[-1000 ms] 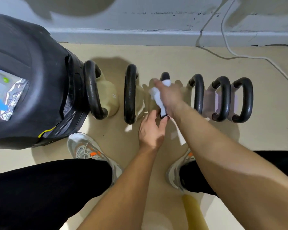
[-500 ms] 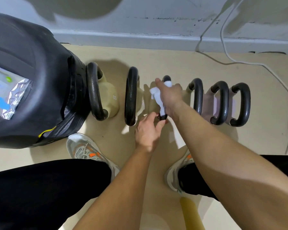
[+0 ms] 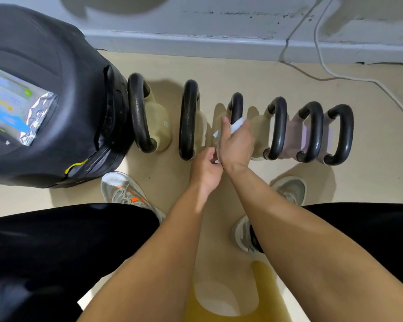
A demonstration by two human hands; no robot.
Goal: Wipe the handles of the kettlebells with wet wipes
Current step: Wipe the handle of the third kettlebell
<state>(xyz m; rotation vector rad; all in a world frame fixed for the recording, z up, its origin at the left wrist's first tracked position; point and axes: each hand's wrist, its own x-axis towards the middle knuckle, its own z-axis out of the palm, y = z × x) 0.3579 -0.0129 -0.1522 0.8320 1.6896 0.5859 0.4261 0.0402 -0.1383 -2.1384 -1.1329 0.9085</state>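
Six kettlebells [image 3: 159, 126] stand in a row across mid-frame. The left hand [image 3: 206, 169], fingers curled, sits at the hanging tail of the wipe [image 3: 237, 124], below the third handle [image 3: 236, 105]; whether it grips anything cannot be told. The right hand [image 3: 236, 142] clasps the wipe round that handle.

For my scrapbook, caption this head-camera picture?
Right hand grips a wet wipe around a kettlebell handle; left hand close below.
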